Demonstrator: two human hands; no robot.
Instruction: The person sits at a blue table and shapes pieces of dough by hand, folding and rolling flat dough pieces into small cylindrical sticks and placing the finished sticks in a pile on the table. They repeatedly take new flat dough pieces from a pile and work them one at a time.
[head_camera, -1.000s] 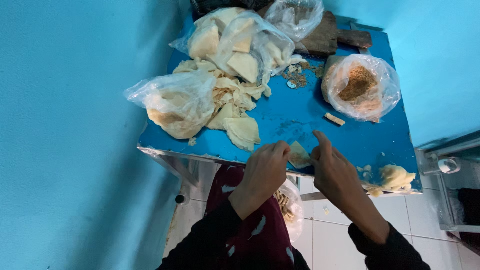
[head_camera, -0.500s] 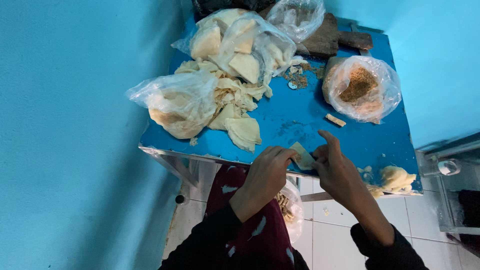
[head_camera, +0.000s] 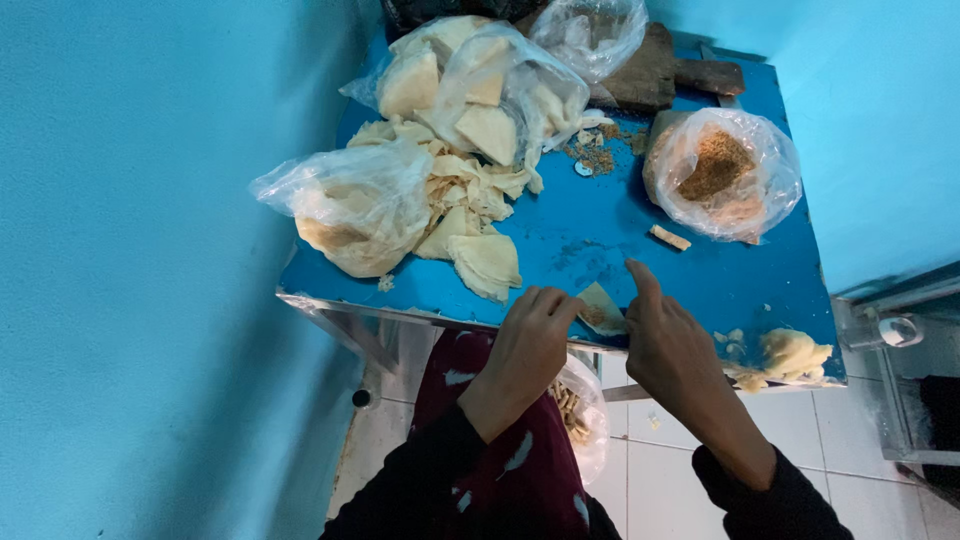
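Both hands, left hand (head_camera: 528, 335) and right hand (head_camera: 668, 335), stayed pinching the thin triangular dough wrapper (head_camera: 603, 308) closed

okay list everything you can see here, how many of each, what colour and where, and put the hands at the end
table: one, blue top, centre, between blue walls
pastry sheet: one, pale, near table edge, between both hands
loose pastry sheets: a pile, cream, left of centre
bags of pastry sheets: two, clear plastic, left and far left
bag of filling: one, clear with brown crumbs, right
empty-looking bag: one, clear, far edge
rolled piece: one, tan, near the filling bag
dough lump: one, pale yellow, near right corner
bag of rolled pieces: one, below the table edge
left hand: on the sheet's left edge
right hand: at its right edge
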